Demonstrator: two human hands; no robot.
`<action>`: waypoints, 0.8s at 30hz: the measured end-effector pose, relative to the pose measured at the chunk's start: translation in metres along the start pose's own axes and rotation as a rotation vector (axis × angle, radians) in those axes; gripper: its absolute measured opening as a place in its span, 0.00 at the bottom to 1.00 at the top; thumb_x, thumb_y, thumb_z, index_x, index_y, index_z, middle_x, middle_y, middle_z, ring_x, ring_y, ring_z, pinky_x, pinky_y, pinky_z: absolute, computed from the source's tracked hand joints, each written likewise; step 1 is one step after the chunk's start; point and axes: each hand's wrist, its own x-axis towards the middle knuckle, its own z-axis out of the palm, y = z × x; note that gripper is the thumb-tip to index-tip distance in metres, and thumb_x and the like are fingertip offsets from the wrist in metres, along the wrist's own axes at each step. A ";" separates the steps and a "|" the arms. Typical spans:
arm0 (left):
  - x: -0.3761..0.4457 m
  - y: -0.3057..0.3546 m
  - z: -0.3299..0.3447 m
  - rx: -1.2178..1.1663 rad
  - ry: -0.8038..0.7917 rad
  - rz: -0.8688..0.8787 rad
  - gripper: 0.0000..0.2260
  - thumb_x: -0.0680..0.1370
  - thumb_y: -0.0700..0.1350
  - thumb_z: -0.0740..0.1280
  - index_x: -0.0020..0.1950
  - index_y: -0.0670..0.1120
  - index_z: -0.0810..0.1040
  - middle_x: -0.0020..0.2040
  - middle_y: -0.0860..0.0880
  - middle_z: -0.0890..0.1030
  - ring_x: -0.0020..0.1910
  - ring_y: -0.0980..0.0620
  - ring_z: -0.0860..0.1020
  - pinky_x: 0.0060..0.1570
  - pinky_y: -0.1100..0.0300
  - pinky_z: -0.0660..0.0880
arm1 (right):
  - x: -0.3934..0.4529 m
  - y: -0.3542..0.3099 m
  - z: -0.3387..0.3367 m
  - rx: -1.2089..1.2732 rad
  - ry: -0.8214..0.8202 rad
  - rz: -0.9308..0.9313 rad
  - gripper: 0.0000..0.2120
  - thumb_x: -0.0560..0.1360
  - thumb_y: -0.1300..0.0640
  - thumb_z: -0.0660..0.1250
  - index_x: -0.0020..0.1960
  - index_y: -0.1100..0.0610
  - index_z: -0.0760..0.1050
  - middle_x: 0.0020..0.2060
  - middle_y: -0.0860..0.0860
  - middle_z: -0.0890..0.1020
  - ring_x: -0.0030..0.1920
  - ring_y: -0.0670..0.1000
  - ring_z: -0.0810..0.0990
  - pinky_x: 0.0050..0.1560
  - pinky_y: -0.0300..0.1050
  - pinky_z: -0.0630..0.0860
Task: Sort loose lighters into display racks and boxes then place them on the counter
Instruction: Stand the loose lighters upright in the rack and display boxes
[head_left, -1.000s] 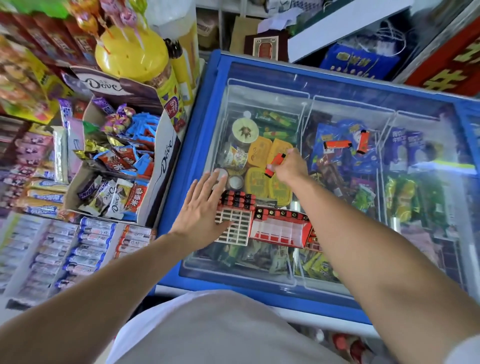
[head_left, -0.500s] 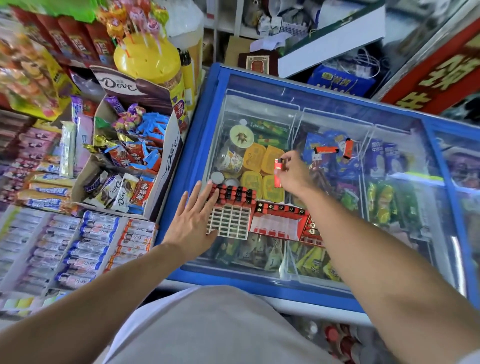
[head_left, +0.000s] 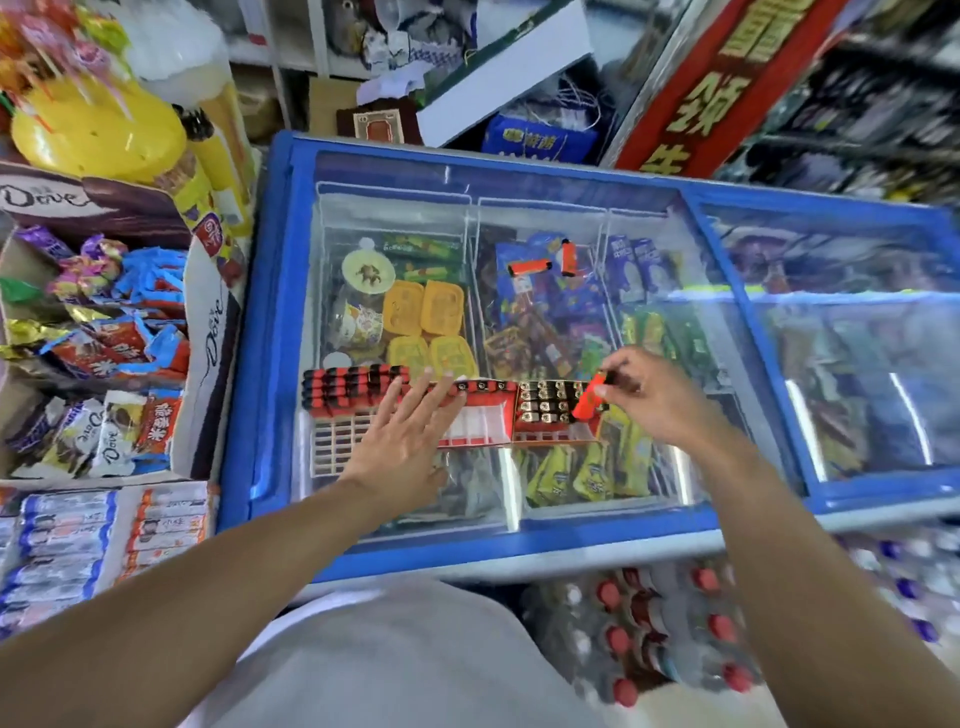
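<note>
Pinching a red lighter (head_left: 589, 402) above the right box (head_left: 556, 410), which holds rows of lighters, the right hand (head_left: 649, 395) grips it. The left hand (head_left: 405, 441) lies flat, fingers spread, over the half-filled middle box (head_left: 480, 423). A white rack (head_left: 337, 421) carries lighters along its far rows. Two loose lighters (head_left: 530, 267) rest on the glass surface (head_left: 727, 364).

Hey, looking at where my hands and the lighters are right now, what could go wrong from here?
1. The red lighter is only pinched at its top by your right hand; it might slip onto the freezer's glass lid.
2. Your left hand lies flat over the white rack and middle red box, so it may nudge them.
3. Two loose lighters further back could get forgotten.
</note>
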 end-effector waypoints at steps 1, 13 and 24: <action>0.002 0.005 -0.001 0.019 -0.019 -0.009 0.39 0.82 0.56 0.59 0.79 0.50 0.32 0.80 0.48 0.30 0.77 0.46 0.27 0.77 0.43 0.32 | -0.006 0.007 0.001 -0.020 0.000 0.004 0.10 0.77 0.53 0.72 0.58 0.51 0.77 0.52 0.44 0.80 0.53 0.45 0.78 0.48 0.39 0.68; 0.010 0.006 0.005 0.100 -0.156 -0.004 0.37 0.79 0.56 0.63 0.83 0.50 0.50 0.78 0.45 0.28 0.78 0.44 0.28 0.77 0.41 0.34 | -0.013 0.048 0.051 -0.175 0.142 -0.037 0.11 0.78 0.48 0.70 0.60 0.46 0.80 0.54 0.45 0.85 0.51 0.46 0.84 0.49 0.43 0.80; 0.010 0.011 0.001 0.120 -0.147 -0.015 0.28 0.77 0.58 0.65 0.76 0.51 0.67 0.80 0.44 0.31 0.79 0.42 0.32 0.78 0.40 0.37 | -0.011 0.048 0.061 -0.168 0.188 -0.027 0.10 0.76 0.44 0.70 0.57 0.43 0.79 0.49 0.39 0.85 0.43 0.40 0.82 0.44 0.43 0.81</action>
